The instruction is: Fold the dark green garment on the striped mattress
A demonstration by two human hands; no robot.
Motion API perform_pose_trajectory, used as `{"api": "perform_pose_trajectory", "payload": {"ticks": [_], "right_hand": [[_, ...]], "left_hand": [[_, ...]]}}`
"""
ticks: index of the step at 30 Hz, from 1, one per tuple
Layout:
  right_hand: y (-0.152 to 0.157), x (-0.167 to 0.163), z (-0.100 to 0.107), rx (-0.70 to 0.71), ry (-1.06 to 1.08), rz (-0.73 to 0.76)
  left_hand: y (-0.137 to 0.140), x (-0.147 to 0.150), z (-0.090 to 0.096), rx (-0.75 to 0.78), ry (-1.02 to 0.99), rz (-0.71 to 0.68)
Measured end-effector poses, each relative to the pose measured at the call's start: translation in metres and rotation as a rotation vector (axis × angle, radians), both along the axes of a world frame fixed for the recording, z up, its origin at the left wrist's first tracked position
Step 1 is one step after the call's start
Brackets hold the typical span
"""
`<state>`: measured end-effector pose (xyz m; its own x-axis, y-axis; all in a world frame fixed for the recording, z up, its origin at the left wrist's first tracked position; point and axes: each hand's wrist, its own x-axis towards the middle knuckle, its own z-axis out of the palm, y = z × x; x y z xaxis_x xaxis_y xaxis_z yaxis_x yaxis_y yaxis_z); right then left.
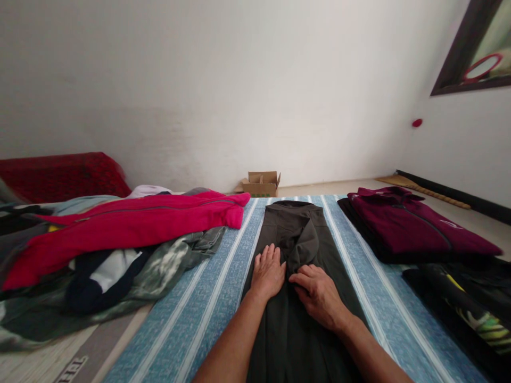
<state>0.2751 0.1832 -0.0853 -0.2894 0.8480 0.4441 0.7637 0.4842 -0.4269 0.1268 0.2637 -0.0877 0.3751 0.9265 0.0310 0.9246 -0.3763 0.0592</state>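
A dark grey-green long-sleeved garment (279, 340) lies lengthwise in front of me, its collar end (293, 207) pointing away and its sides folded into a narrow strip. My left hand (268, 272) rests flat on its left half, fingers stretched out. Just beside it, my right hand (319, 291) is closed with curled fingers on the bunched end of a sleeve (305, 244) that lies doubled over the middle. The fingertips of the right hand are partly hidden by the cloth.
A blue striped sheet (211, 298) lies underneath. To the left is a loose heap with a pink-red zip jacket (159, 215) on top. Folded clothes, including a maroon zip top (415, 226) and a black patterned garment (467, 303), lie right. A cardboard box (261, 184) stands by the wall.
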Motion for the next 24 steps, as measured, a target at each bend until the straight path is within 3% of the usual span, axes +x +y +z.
{"api": "perform_pose_trajectory", "payload": {"ticks": [2, 6, 9, 12, 15, 17, 21, 24], "right_hand": [[0.000, 0.001, -0.001, -0.001, 0.006, -0.001], [0.000, 0.004, -0.007, 0.010, 0.045, -0.006], [0.001, 0.009, -0.015, 0.041, 0.140, -0.039], [0.001, 0.012, -0.022, 0.043, 0.231, -0.065], [0.001, 0.014, -0.026, 0.023, 0.258, -0.085], [0.001, 0.015, -0.027, 0.017, 0.256, -0.096], [0.001, 0.018, -0.026, 0.014, 0.225, -0.114], [-0.001, 0.022, -0.024, 0.028, 0.158, -0.128]], "left_hand": [[0.000, 0.000, -0.001, -0.010, -0.048, -0.001], [0.004, -0.002, 0.006, -0.107, -0.327, 0.016], [0.007, -0.011, 0.025, -0.143, -0.466, 0.044], [-0.009, -0.026, 0.049, -0.122, -0.513, 0.065], [-0.056, -0.042, 0.064, -0.105, -0.483, 0.001], [-0.099, -0.052, 0.063, -0.059, -0.412, -0.112], [-0.178, -0.069, 0.041, 0.162, -0.316, -0.292], [-0.210, -0.078, 0.017, 0.360, -0.249, -0.395]]}}
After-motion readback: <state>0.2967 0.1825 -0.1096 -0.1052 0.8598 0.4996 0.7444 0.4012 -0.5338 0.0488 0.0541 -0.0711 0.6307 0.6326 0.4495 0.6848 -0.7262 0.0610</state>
